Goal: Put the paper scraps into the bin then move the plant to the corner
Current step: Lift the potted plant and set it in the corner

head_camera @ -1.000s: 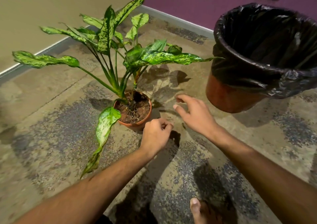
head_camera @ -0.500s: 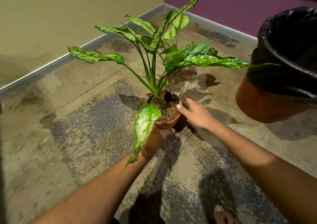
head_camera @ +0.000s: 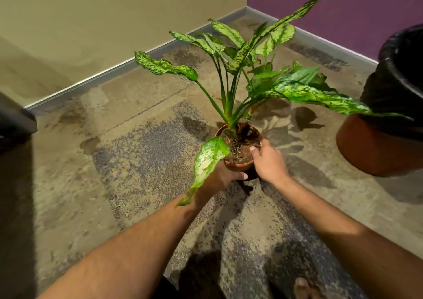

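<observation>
A plant [head_camera: 249,69] with long speckled green leaves grows in a small terracotta pot [head_camera: 239,164] on the floor. My left hand [head_camera: 220,177] grips the pot's near left side, partly hidden under a drooping leaf. My right hand [head_camera: 269,162] holds the pot's right rim, thumb over the soil. The bin [head_camera: 375,147], orange-brown with a black liner, stands at the right edge. No paper scraps show on the floor.
The room corner [head_camera: 246,12], where the beige wall meets the purple wall, lies beyond the plant. A dark object [head_camera: 16,120] juts in at the left edge. A bare foot [head_camera: 305,289] shows at the bottom. Mottled floor stretches to the left.
Both hands have closed in on the pot: the left went under the drooping leaf to its side, the right moved from open beside the pot onto its rim. The view shifted left.
</observation>
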